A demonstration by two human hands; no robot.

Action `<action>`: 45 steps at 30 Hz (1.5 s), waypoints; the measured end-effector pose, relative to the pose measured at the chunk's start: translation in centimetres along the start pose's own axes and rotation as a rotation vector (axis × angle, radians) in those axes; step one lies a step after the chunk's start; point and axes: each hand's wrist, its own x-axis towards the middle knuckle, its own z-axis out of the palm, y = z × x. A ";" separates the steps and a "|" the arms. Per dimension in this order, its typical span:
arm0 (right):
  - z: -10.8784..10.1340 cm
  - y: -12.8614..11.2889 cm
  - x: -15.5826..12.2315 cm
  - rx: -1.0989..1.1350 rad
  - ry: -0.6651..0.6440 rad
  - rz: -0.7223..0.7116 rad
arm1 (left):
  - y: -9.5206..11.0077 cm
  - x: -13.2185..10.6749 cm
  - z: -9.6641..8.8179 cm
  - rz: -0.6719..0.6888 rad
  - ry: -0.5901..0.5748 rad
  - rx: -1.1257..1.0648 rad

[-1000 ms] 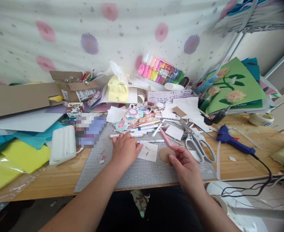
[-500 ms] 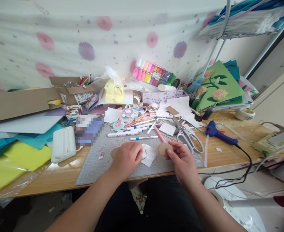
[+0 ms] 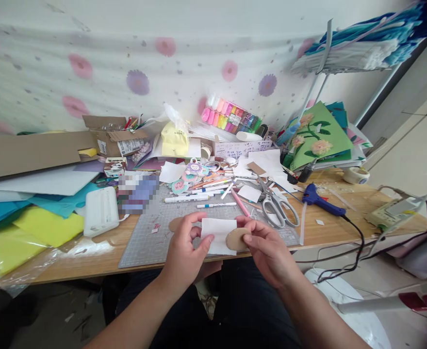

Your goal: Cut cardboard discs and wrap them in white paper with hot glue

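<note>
Pinching white paper (image 3: 215, 229) and a brown disc (image 3: 236, 239), hands (image 3: 185, 248) over gray mat (image 3: 144, 247), cluttered wooden desk (image 3: 330, 231), flowered curtain (image 3: 107, 63) behind

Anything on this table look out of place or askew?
Clear plastic droops over the front-left edge of the table, and the cord of the glue gun hangs off the front right, so either could snag. No damage shows on the held white paper or tan disc.

Head cam, fwd/down at desk (image 3: 317, 235)
</note>
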 end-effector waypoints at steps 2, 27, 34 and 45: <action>0.7 0.2 0.1 0.039 -0.047 0.080 | -0.1 -0.1 0.2 0.070 0.029 0.003; 2.8 1.7 1.7 -0.264 0.013 -0.147 | 0.9 0.5 -0.1 -0.233 -0.099 -0.226; 2.8 1.7 1.5 -0.217 0.046 -0.142 | 0.9 0.3 -0.1 -0.296 -0.112 -0.313; 2.4 1.6 1.1 -0.259 0.079 -0.176 | 1.1 0.1 1.1 -0.483 -0.133 -0.499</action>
